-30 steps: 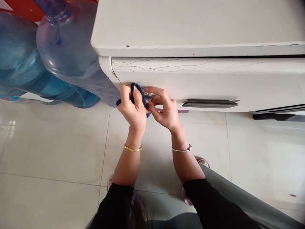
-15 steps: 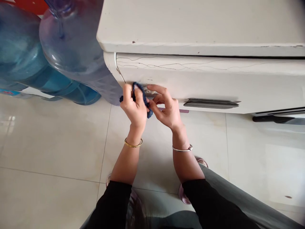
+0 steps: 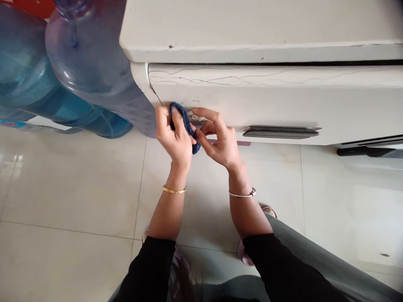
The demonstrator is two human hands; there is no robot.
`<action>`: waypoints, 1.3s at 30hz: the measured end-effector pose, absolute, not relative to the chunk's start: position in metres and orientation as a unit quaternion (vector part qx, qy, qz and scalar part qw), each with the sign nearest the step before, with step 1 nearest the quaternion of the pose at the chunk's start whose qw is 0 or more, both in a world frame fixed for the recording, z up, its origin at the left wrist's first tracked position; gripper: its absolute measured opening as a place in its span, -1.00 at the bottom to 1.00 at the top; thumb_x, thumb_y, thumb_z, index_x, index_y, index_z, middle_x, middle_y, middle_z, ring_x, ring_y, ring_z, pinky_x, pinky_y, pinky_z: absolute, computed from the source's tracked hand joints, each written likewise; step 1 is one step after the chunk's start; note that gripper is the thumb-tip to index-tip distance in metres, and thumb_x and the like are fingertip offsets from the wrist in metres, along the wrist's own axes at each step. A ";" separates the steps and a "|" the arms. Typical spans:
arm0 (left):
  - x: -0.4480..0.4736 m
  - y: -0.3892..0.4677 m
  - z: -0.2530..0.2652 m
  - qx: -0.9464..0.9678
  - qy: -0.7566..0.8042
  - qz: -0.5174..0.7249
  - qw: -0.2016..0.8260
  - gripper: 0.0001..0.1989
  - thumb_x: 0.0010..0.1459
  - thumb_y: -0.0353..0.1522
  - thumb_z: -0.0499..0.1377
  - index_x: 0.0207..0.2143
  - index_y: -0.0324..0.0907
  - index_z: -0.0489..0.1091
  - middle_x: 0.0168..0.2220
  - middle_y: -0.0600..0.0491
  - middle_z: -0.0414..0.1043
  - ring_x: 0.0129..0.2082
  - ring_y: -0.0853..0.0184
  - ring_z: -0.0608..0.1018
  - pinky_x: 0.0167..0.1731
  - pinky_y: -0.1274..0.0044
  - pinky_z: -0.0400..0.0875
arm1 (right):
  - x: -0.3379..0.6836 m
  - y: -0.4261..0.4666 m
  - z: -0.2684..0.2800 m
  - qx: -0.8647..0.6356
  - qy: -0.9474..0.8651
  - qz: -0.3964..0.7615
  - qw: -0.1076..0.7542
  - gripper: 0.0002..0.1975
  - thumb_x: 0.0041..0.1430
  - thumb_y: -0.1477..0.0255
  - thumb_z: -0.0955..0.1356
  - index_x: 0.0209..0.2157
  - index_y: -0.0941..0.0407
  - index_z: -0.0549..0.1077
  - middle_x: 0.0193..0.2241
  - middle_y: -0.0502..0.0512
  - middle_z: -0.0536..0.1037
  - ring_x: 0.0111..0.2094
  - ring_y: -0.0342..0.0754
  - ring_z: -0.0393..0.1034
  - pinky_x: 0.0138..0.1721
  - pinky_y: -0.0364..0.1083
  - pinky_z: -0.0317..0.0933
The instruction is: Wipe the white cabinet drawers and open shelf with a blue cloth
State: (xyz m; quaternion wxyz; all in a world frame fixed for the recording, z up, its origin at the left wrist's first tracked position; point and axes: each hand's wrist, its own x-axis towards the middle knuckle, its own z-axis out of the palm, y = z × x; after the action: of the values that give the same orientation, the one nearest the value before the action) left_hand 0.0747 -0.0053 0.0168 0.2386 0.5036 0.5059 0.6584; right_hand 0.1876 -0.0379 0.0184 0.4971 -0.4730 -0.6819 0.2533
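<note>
A bunched dark blue cloth (image 3: 185,121) is gripped in my left hand (image 3: 174,136), its thumb pressing on the fabric. It lies against the front of the white drawer (image 3: 277,105), close to a small round metal fitting (image 3: 194,116) that looks like a lock. My right hand (image 3: 220,140) is on the other side of that fitting. Its index finger reaches to the fitting's upper edge, while thumb and other fingers close together by the cloth's lower edge. What they pinch there, if anything, is hidden.
Large blue water bottles (image 3: 91,58) stand left of the cabinet (image 3: 252,25). The drawer has a dark handle (image 3: 281,131) right of my hands, and its top edge is cracked. A black bar (image 3: 365,152) sticks out at right. Pale floor tiles (image 3: 78,180) lie below.
The view has shifted slightly, so the cabinet sits a little higher in it. The cloth shows flatter between my left fingers. Both hands stay at the fitting.
</note>
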 end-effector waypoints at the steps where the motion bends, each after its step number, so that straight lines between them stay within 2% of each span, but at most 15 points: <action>1: 0.075 -0.005 0.017 0.503 0.505 0.661 0.236 -0.63 0.45 -0.03 0.00 -0.34 -0.06 0.16 -0.62 0.30 0.21 -0.75 0.53 0.31 -0.70 0.57 0.11 | 0.187 -0.038 0.018 -0.474 -0.678 0.254 0.501 -0.56 0.37 0.42 0.28 0.24 -0.05 0.34 -0.15 -0.03 0.66 -0.32 -0.15 0.56 -0.11 -0.07 0.55; 5: 0.074 -0.005 0.016 0.505 0.535 0.634 0.239 -0.60 0.45 -0.01 -0.02 -0.35 -0.08 0.16 -0.63 0.30 0.18 -0.74 0.52 0.30 -0.64 0.57 0.19 | 0.185 -0.038 0.017 -0.482 -0.672 0.261 0.498 -0.58 0.37 0.41 0.28 0.23 -0.05 0.35 -0.12 -0.01 0.66 -0.34 -0.15 0.56 -0.14 -0.06 0.56; 9: 0.074 -0.005 0.016 0.506 0.510 0.654 0.239 -0.60 0.43 0.01 0.00 -0.33 -0.07 0.17 -0.62 0.30 0.19 -0.74 0.53 0.31 -0.67 0.58 0.13 | 0.185 -0.037 0.015 -0.478 -0.677 0.254 0.498 -0.58 0.37 0.40 0.28 0.23 -0.04 0.34 -0.08 -0.01 0.65 -0.31 -0.14 0.57 -0.13 -0.06 0.56; 13: 0.075 -0.004 0.018 0.508 0.508 0.654 0.239 -0.57 0.42 0.02 0.02 -0.38 -0.07 0.15 -0.64 0.30 0.20 -0.74 0.53 0.31 -0.66 0.57 0.19 | 0.185 -0.037 0.014 -0.479 -0.671 0.255 0.506 -0.57 0.37 0.43 0.28 0.23 -0.04 0.34 -0.13 -0.02 0.66 -0.35 -0.17 0.55 -0.16 -0.10 0.55; 19: 0.076 -0.003 0.022 0.520 0.486 0.662 0.233 -0.58 0.41 0.03 0.03 -0.36 -0.07 0.18 -0.61 0.28 0.21 -0.72 0.54 0.36 -0.70 0.55 0.16 | 0.184 -0.037 0.015 -0.473 -0.673 0.253 0.509 -0.57 0.37 0.43 0.27 0.24 -0.03 0.33 -0.12 -0.02 0.65 -0.32 -0.17 0.56 -0.14 -0.08 0.56; 25: 0.076 -0.005 0.023 0.515 0.501 0.651 0.244 -0.59 0.42 0.02 0.02 -0.35 -0.07 0.16 -0.62 0.29 0.22 -0.74 0.52 0.34 -0.69 0.56 0.15 | 0.185 -0.038 0.017 -0.474 -0.680 0.257 0.497 -0.57 0.35 0.46 0.27 0.22 -0.03 0.34 -0.15 -0.03 0.66 -0.35 -0.18 0.55 -0.23 -0.13 0.53; 29: 0.076 -0.005 0.024 0.519 0.504 0.644 0.248 -0.59 0.41 0.04 0.02 -0.34 -0.06 0.18 -0.61 0.27 0.20 -0.72 0.52 0.36 -0.66 0.55 0.18 | 0.185 -0.039 0.016 -0.484 -0.672 0.258 0.497 -0.56 0.36 0.45 0.26 0.23 -0.04 0.33 -0.17 -0.04 0.65 -0.34 -0.17 0.55 -0.18 -0.13 0.53; 34: 0.077 -0.004 0.030 0.517 0.500 0.648 0.250 -0.55 0.38 0.07 0.04 -0.38 -0.06 0.15 -0.64 0.28 0.19 -0.75 0.52 0.34 -0.71 0.55 0.13 | 0.185 -0.038 0.017 -0.471 -0.679 0.260 0.500 -0.54 0.33 0.50 0.26 0.22 -0.04 0.34 -0.19 -0.05 0.64 -0.34 -0.18 0.54 -0.17 -0.13 0.53; 37: 0.077 -0.003 0.030 0.525 0.481 0.662 0.234 -0.57 0.39 0.06 0.03 -0.37 -0.06 0.18 -0.61 0.26 0.22 -0.72 0.52 0.38 -0.69 0.55 0.18 | 0.185 -0.038 0.018 -0.462 -0.674 0.263 0.514 -0.51 0.30 0.55 0.26 0.22 -0.04 0.33 -0.15 -0.04 0.65 -0.34 -0.18 0.53 -0.15 -0.11 0.53; 39: 0.075 -0.002 0.027 0.528 0.493 0.652 0.231 -0.57 0.41 0.05 0.02 -0.37 -0.07 0.19 -0.62 0.28 0.21 -0.74 0.54 0.33 -0.69 0.56 0.18 | 0.185 -0.038 0.018 -0.466 -0.671 0.262 0.514 -0.53 0.30 0.54 0.28 0.21 -0.05 0.34 -0.08 -0.04 0.64 -0.36 -0.19 0.53 -0.14 -0.10 0.54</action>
State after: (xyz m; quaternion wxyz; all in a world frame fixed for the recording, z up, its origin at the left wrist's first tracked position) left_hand 0.0753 -0.0020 0.0272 0.2309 0.5278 0.4933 0.6517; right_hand 0.1852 -0.0377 0.0182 0.5136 -0.4664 -0.6709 0.2620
